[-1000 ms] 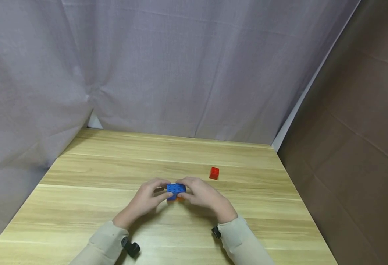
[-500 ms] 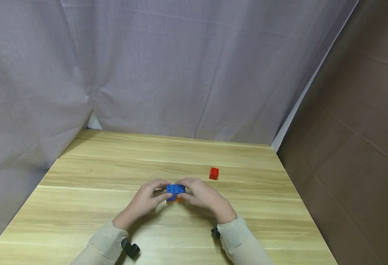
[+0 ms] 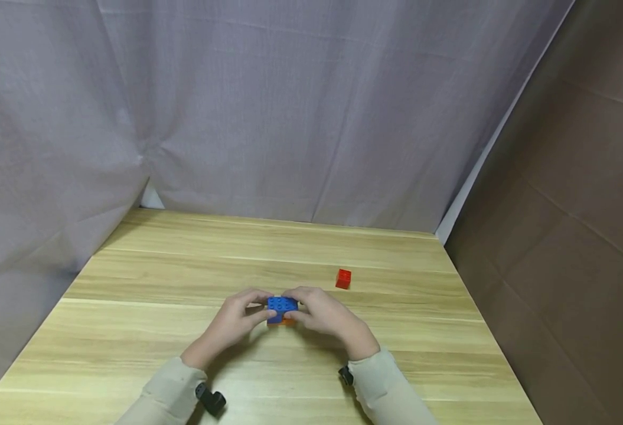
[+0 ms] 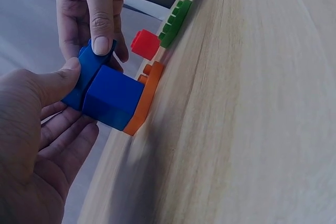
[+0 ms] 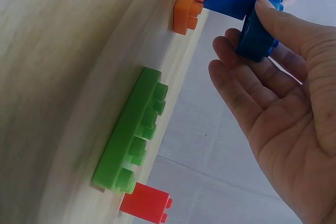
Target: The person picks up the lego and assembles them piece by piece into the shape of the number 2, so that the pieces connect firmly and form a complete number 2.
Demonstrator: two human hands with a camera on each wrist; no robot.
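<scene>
Both hands pinch a flat dark blue brick point(image 5: 254, 35) by its ends, studs facing up. My left hand point(image 3: 238, 313) has the left end between thumb and fingers; my right hand point(image 3: 322, 310) has the right end the same way. Right under the left part of this brick is a taller blue block point(image 4: 113, 98), with a narrow dark seam between them. The block stands on a flat orange brick point(image 4: 147, 95), whose bare studs show on the right side. The flat blue brick overhangs those studs on the right.
A red brick point(image 3: 343, 278) lies on the wooden table point(image 3: 210, 248), beyond the right hand. Between it and the stack lies a long flat green brick point(image 5: 128, 129), hidden by the right hand in the head view. Grey cloth point(image 3: 268, 118) hangs behind the table.
</scene>
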